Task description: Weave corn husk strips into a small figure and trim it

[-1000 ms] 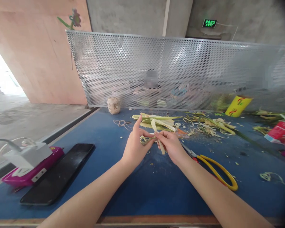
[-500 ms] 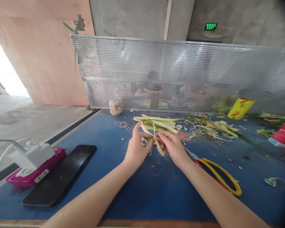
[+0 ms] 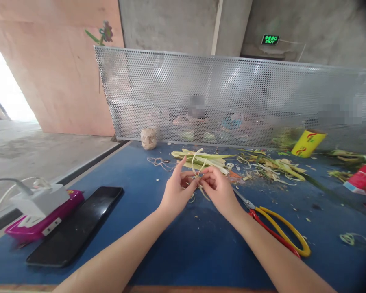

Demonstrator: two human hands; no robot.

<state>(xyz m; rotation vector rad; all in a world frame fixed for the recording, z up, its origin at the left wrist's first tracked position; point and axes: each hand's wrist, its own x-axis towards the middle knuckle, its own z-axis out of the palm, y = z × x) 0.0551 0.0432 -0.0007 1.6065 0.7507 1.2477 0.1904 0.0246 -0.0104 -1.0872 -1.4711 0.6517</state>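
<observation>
Over the blue desk (image 3: 187, 254), left hand (image 3: 175, 191) meets right hand (image 3: 222, 192), fingers (image 3: 191, 187) of both pinching a pale plant strip (image 3: 193, 161); scissors (image 3: 260, 210) lie nearby.

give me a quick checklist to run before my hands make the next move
1. Left hand pinching the pale strips: ok.
2. Right hand pinching them too: ok.
3. Strips secured where the hands meet: cannot tell, hands cover that spot.
4. Scissors on the table: ok, lying near the right forearm.
5. Leaf pile nearby: ok, just beyond the hands.
6. Table free of scraps: not ok, bits lie scattered.
</observation>
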